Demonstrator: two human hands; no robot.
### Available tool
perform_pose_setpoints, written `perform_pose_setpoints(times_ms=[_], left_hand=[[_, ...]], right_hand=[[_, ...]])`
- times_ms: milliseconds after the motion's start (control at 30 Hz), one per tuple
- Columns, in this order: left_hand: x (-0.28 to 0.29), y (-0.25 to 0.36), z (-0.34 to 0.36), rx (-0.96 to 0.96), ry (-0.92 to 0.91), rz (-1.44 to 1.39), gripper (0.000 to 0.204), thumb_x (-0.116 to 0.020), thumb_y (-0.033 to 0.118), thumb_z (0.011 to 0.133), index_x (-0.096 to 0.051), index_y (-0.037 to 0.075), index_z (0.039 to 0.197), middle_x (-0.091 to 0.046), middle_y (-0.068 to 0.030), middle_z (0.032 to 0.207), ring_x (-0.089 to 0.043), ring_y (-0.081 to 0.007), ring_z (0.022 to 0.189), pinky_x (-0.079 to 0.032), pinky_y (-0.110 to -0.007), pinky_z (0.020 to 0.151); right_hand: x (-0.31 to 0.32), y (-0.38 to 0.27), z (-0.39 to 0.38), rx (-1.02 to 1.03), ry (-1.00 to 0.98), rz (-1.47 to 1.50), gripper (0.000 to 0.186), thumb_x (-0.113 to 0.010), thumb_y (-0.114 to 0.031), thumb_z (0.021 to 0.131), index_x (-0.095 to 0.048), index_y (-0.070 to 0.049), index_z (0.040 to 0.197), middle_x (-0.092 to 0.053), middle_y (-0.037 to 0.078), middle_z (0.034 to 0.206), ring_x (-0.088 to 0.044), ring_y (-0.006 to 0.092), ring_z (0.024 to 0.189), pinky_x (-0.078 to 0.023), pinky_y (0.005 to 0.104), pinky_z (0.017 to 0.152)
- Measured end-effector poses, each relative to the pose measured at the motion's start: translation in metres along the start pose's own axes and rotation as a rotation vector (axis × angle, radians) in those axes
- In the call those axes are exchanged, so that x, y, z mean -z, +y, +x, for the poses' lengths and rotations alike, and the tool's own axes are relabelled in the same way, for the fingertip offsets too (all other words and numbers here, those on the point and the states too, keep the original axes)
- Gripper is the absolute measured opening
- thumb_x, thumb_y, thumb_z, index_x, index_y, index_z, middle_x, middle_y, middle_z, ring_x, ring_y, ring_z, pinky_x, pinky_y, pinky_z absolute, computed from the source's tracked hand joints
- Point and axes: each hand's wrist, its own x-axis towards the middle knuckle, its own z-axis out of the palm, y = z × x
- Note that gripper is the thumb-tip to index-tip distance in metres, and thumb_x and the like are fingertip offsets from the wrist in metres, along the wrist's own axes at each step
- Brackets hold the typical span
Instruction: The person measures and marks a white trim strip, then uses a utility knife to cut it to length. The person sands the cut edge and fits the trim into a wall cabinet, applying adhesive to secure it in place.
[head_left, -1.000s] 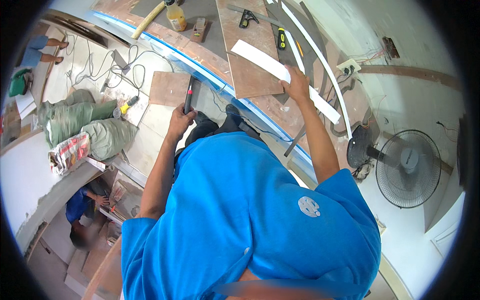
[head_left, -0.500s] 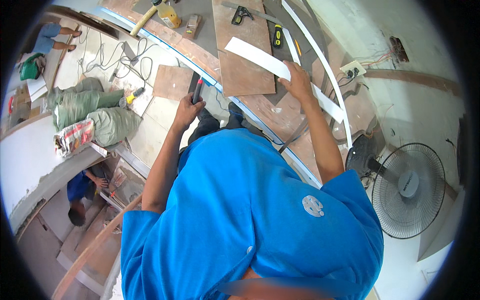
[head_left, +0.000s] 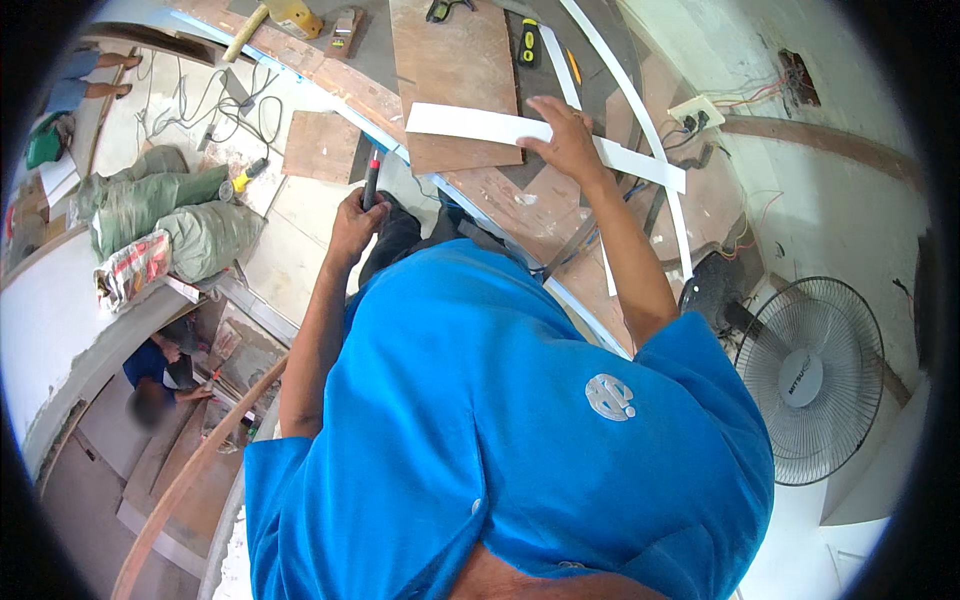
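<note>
Right hand (head_left: pixel 568 150), upper right of centre: fingers spread over white strip (head_left: pixel 460 122). Strip could skid on brown board (head_left: pixel 450 60) if loosely pinned. Left hand (head_left: pixel 354 226) clamped around red-tipped tool (head_left: pixel 371 182).

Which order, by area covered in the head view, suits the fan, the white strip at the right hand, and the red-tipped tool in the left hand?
1. Fan
2. White strip, longer but narrow
3. Red-tipped tool, partly hidden

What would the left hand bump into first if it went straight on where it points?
Probably the table's blue edge, just beyond the dark tool with a red tip that the left hand holds. Depth is unclear, though, so the hand might pass above or below it.
</note>
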Motion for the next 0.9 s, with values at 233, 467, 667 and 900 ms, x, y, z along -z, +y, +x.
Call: perform_pose_setpoints(times_ms=[233,467,667,900], left_hand=[[-0.003,0.005,-0.009,0.015,0.081,0.048,0.016,-0.073,0.012,0.091,-0.061,0.001,0.095,-0.059,-0.0031,0.076,-0.056,-0.0120,0.066,-0.046,-0.028,0.060],[0.002,-0.004,-0.019,0.041,0.132,0.018,0.016,-0.073,0.012,0.091,-0.061,0.002,0.095,-0.059,-0.0032,0.076,-0.056,-0.0124,0.064,-0.047,-0.028,0.060],[0.018,-0.020,-0.029,-0.015,0.192,0.090,0.017,-0.073,0.014,0.092,-0.062,0.002,0.093,-0.060,-0.0031,0.074,-0.055,-0.0119,0.063,-0.046,-0.029,0.057],[0.018,-0.016,-0.039,0.096,0.199,0.056,0.016,-0.073,0.013,0.091,-0.062,0.002,0.095,-0.058,-0.0012,0.075,-0.054,-0.0110,0.064,-0.044,-0.029,0.060]], right_hand=[[-0.025,-0.001,0.121,-0.566,0.175,0.186,0.085,-0.078,-0.045,0.091,-0.040,0.003,0.150,-0.052,0.028,0.145,-0.055,0.0446,0.133,-0.047,0.0517,0.110],[-0.038,0.033,0.164,-0.549,0.152,0.146,0.071,-0.080,-0.042,0.088,-0.054,-0.001,0.141,-0.055,0.024,0.143,-0.058,0.0406,0.130,-0.050,0.0506,0.106],[-0.036,0.061,0.175,-0.480,0.089,0.076,0.049,-0.078,-0.037,0.087,-0.070,-0.003,0.122,-0.072,0.023,0.118,-0.068,0.0402,0.114,-0.053,0.0499,0.098],[-0.033,0.087,0.188,-0.344,0.339,-0.029,0.041,-0.075,-0.033,0.089,-0.072,-0.008,0.121,-0.073,0.017,0.118,-0.068,0.0379,0.113,-0.053,0.0500,0.097]])
